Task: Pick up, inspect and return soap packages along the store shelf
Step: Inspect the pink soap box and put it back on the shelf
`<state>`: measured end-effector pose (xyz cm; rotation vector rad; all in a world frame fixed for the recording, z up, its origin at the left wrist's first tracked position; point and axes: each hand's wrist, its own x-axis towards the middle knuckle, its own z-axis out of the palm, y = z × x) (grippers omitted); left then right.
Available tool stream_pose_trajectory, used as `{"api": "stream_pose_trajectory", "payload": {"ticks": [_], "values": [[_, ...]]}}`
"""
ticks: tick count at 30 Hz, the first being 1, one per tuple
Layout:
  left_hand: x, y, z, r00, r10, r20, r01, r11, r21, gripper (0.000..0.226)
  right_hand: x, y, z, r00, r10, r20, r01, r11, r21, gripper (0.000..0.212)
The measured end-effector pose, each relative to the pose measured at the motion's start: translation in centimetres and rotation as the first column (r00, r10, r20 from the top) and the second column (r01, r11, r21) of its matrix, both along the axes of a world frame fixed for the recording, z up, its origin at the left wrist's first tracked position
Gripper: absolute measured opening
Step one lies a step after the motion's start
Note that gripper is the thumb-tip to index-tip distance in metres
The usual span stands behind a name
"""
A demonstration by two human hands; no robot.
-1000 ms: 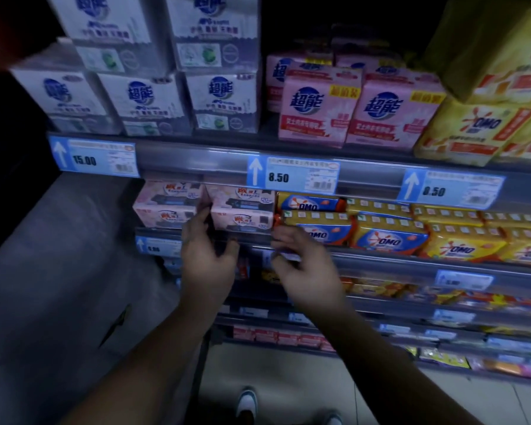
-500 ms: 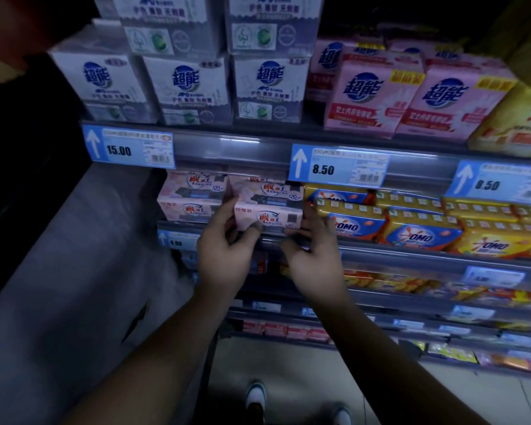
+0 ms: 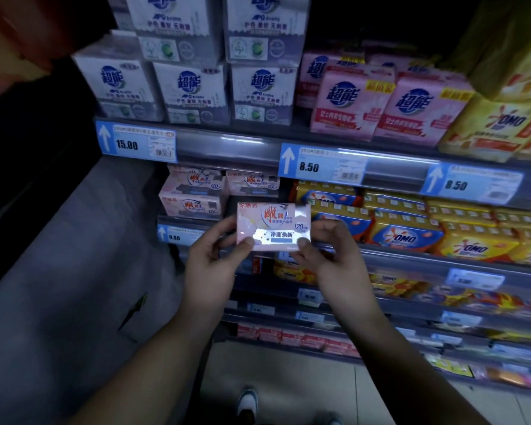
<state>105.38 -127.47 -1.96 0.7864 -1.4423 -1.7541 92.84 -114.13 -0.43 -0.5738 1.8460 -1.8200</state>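
I see an open gap on the shelf [image 3: 380,256] behind the pink soap package [image 3: 273,227] I hold, flanked left by stacked pink packs [image 3: 193,196] and right by OMO packs [image 3: 405,231]. The price rail [image 3: 319,162] overhangs it. Left of the shelving, the grey side panel [image 3: 74,256] blocks passage.

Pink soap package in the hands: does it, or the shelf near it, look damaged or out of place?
Nothing stands out. Left hand and right hand hold the pink soap package level and intact; glare hides part of its label. The matching pink packages sit stacked neatly.
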Motion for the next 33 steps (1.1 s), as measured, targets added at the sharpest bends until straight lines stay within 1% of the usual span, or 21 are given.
{"api": "stream_pose_trajectory", "payload": {"ticks": [2, 3, 5, 7, 8, 10, 13, 15, 17, 20, 22, 24, 25, 27, 29, 30, 33], "values": [[0.4, 0.3, 0.1, 0.999, -0.036, -0.016, 0.035, 0.998, -0.06, 0.042, -0.2, 0.7, 0.3, 0.998, 0.066, 0.007, -0.066, 0.997, 0.036, 0.04], [0.5, 0.4, 0.1, 0.998, -0.059, -0.02, 0.057, 0.994, -0.097, 0.042, -0.2, 1.0, 0.4, 0.996, 0.091, -0.01, -0.09, 0.994, 0.057, 0.044], [0.7, 0.6, 0.0, 0.995, -0.1, -0.025, 0.095, 0.984, -0.152, 0.041, -0.2, 1.7, 0.6, 0.993, 0.11, -0.042, -0.107, 0.992, 0.062, 0.042], [0.7, 1.1, -0.2, 0.994, -0.108, -0.023, 0.102, 0.977, -0.185, 0.039, -0.4, 2.3, 0.6, 0.994, 0.112, -0.004, -0.112, 0.994, 0.011, 0.036], [0.8, 1.5, -0.2, 0.994, -0.103, -0.026, 0.096, 0.977, -0.191, 0.039, -0.5, 2.5, 0.6, 0.992, 0.124, 0.017, -0.124, 0.992, -0.013, 0.035], [0.8, 2.1, -0.2, 0.995, -0.088, -0.046, 0.078, 0.982, -0.174, 0.043, -0.7, 2.8, 0.6, 0.99, 0.143, 0.008, -0.142, 0.989, -0.033, 0.035], [0.9, 2.5, -0.1, 0.992, -0.095, -0.083, 0.079, 0.981, -0.175, 0.05, -0.8, 3.1, 0.4, 0.987, 0.159, -0.029, -0.16, 0.986, -0.05, 0.037], [1.1, 2.6, 0.2, 0.991, -0.103, -0.085, 0.085, 0.977, -0.197, 0.043, -0.8, 3.4, 0.4, 0.982, 0.182, -0.055, -0.186, 0.98, -0.074, 0.038], [1.3, 2.6, 0.4, 0.994, -0.095, -0.058, 0.081, 0.973, -0.215, 0.036, -0.9, 3.5, 0.5, 0.977, 0.207, -0.059, -0.211, 0.973, -0.091, 0.044], [1.7, 2.4, 0.8, 0.998, -0.059, -0.006, 0.056, 0.973, -0.225, 0.036, -1.0, 3.5, 0.6, 0.973, 0.228, -0.023, -0.229, 0.971, -0.066, 0.052], [1.9, 2.1, 1.1, 0.999, -0.042, 0.026, 0.046, 0.977, -0.207, 0.035, -0.8, 3.4, 0.6, 0.976, 0.21, 0.057, -0.206, 0.976, -0.064, 0.047], [2.0, 1.7, 1.3, 0.997, -0.008, 0.079, 0.022, 0.984, -0.175, 0.032, -0.7, 3.3, 0.6, 0.974, 0.184, 0.133, -0.176, 0.982, -0.07, 0.033], [2.0, 1.6, 1.3, 0.992, 0.019, 0.122, 0.0, 0.988, -0.153, 0.035, -0.7, 3.2, 0.6, 0.978, 0.167, 0.125, -0.163, 0.986, -0.042, 0.026], [1.9, 1.7, 1.2, 0.977, 0.063, 0.206, -0.042, 0.993, -0.108, 0.051, -0.5, 3.0, 0.7, 0.988, 0.138, 0.067, -0.14, 0.99, 0.024, 0.016], [1.6, 1.9, 1.3, 0.962, 0.089, 0.259, -0.075, 0.995, -0.061, 0.063, -0.4, 2.7, 0.8, 0.993, 0.116, 0.025, -0.117, 0.992, 0.048, 0.019], [1.5, 2.0, 1.4, 0.958, 0.091, 0.273, -0.084, 0.996, -0.037, 0.065, -0.4, 2.4, 0.9, 0.994, 0.112, 0.01, -0.112, 0.992, 0.057, 0.023], [1.1, 1.8, 1.7, 0.953, 0.084, 0.292, -0.089, 0.996, 0.003, 0.06, -0.5, 1.8, 1.2, 0.994, 0.107, -0.008, -0.106, 0.991, 0.085, 0.029]]}}
